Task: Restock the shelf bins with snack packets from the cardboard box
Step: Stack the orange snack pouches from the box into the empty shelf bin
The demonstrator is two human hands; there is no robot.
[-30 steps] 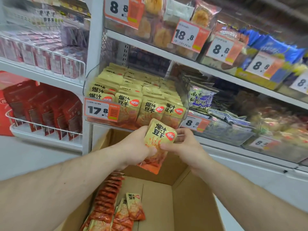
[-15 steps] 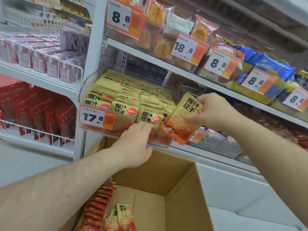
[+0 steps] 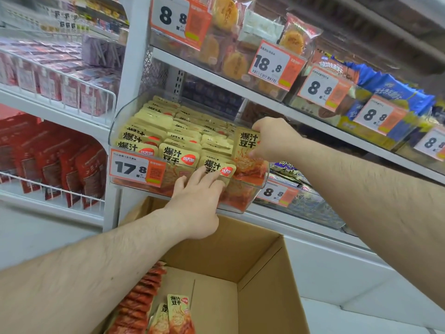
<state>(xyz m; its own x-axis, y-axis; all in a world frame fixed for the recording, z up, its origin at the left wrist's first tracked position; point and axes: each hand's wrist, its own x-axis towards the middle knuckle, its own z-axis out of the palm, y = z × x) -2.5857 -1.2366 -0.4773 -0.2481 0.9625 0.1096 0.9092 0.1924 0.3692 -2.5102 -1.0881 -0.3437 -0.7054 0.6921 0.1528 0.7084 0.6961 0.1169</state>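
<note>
A clear plastic shelf bin (image 3: 120, 131) holds several rows of yellow and red snack packets. My right hand (image 3: 274, 138) pinches one yellow snack packet (image 3: 245, 150) upright at the bin's right end, partly inside it. My left hand (image 3: 199, 198) lies with straight fingers against the front packets (image 3: 178, 157) in the bin, pressing them leftward. Below stands the open cardboard box (image 3: 262, 285), with more packets (image 3: 178, 312) stacked along its left side.
A 17.8 price tag (image 3: 137, 167) hangs on the bin's front. Neighbouring bins with 8.8 tags (image 3: 277, 192) sit to the right and on the upper shelf (image 3: 240, 90). Wire racks of red packets (image 3: 60, 165) stand at left.
My right hand has carried the packet from in front of the bin down into its right end. My left hand let go of the packet and moved up onto the front row.
</note>
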